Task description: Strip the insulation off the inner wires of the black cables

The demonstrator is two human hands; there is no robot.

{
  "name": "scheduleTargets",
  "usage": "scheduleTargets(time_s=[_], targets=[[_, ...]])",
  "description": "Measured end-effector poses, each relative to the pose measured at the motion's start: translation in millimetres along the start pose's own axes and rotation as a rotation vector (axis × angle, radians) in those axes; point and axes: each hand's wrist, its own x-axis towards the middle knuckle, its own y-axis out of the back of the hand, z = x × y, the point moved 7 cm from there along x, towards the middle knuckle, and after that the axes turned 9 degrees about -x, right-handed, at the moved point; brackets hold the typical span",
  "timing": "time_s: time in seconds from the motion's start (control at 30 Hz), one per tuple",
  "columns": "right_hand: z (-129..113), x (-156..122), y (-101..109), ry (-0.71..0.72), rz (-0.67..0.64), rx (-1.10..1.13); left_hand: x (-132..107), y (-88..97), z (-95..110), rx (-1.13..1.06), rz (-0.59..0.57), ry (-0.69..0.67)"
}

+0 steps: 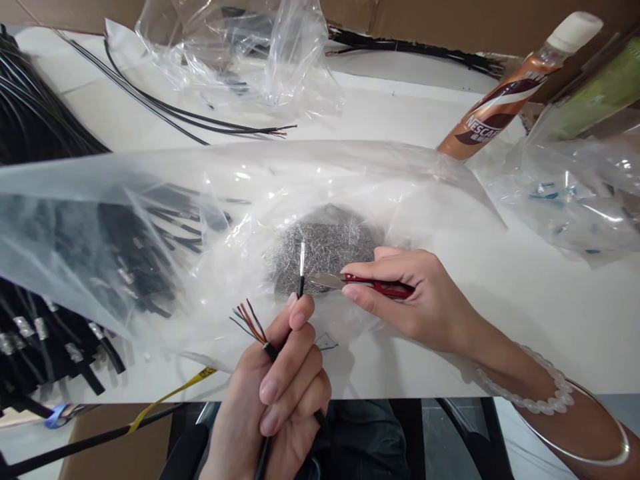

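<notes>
We hold a black cable (263,460) in our left hand (275,400), fingers wrapped around its sheath. The thumb and forefinger pinch one black inner wire (301,288) upright, its bared silvery tip (303,257) rising just above the pinch. To the left of that pinch, the other coloured wires (246,321) fan out from the sheath end. Our right hand (405,297) grips red thread snips (370,285), fingers pressed on the handles; the grey blades point left, their tip just beside the pinched wire, and we cannot tell whether they touch. Beyond both grips, a heap of silvery strand clippings (325,243) lies under a clear plastic bag (150,220) on the white table (525,293). Far right of the snips stands a Nescafé bottle (505,93).
</notes>
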Motion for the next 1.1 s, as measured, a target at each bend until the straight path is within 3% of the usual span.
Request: scheduleTargets(time_s=[0.7, 1.1], targets=[[-1.1, 0.4, -0.2, -0.016, -0.035, 0.018, -1.9, 0.1, -0.8, 0.048, -0.012, -0.007], [-6.5, -1.1, -1.4, 0.071, 0.016, -0.079, -0.9, 2.6, -1.0, 0.079, 0.021, -0.041]])
